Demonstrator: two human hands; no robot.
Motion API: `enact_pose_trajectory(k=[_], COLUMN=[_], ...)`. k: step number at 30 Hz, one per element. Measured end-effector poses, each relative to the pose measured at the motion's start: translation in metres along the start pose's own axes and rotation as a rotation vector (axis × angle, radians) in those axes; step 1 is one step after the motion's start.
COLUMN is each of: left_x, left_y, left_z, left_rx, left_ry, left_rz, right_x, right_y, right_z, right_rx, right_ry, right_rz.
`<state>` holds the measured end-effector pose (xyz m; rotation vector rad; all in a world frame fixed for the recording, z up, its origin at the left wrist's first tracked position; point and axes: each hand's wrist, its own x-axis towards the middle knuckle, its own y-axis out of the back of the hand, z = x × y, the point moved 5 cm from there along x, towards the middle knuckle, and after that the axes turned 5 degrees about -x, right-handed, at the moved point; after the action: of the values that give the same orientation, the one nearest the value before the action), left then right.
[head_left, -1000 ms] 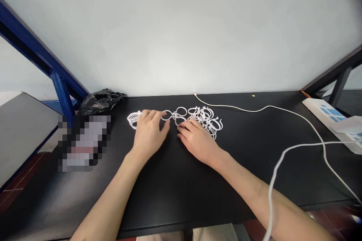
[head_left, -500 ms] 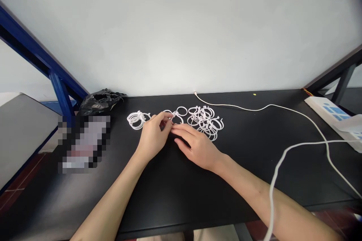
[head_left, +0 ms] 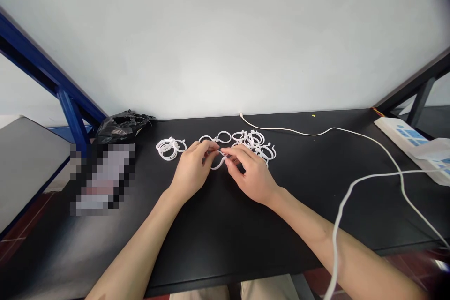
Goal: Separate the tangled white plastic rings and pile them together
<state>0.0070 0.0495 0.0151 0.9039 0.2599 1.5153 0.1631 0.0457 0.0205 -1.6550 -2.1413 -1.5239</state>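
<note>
Between my hands is a white plastic ring [head_left: 217, 166] with a small clasp, looking like a shower curtain ring. My left hand [head_left: 191, 168] pinches its upper left part between thumb and fingers. On the other side, my right hand [head_left: 251, 173] has its thumb and fingers closed on the clasp side. Just behind the fingers lie two more white rings [head_left: 224, 137], one partly covered by my left hand. A small bunch of white rings [head_left: 167, 150] rests left of my left hand. Past my right hand is a larger heap of rings [head_left: 267, 151], partly hidden.
A black table [head_left: 211, 243] stands against a pale wall. A black plastic bag [head_left: 123, 125] and a blurred-out item [head_left: 105, 173] are at the left. A white cable [head_left: 351, 190] crosses the right side and my right forearm. A white and blue package [head_left: 409, 138] lies far right.
The ring has come off the table rings toward me and is now pinched in both hands. My right fingers have bent from straight to closed. The view has shifted slightly.
</note>
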Motion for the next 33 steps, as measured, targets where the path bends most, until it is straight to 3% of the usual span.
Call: enact_pose_trajectory(k=[8, 22, 29, 33], left_x=[-0.002, -0.004, -0.002, 0.003], left_y=[-0.001, 0.003, 0.002, 0.021], left_z=[0.006, 0.02, 0.009, -0.01], left_rx=[0.133, 0.031, 0.212, 0.489], left_ry=[-0.156, -0.189, -0.179, -0.014], left_rz=[0.003, -0.143, -0.064, 0.104], right_x=[0.001, 0.002, 0.002, 0.003], right_y=[-0.001, 0.001, -0.001, 0.003], right_z=[0.003, 0.009, 0.011, 0.013], right_rx=[-0.013, 0.065, -0.073, -0.314], right_ry=[-0.029, -0.123, -0.076, -0.042], right_rz=[-0.001, 0.041, 0.044, 0.05])
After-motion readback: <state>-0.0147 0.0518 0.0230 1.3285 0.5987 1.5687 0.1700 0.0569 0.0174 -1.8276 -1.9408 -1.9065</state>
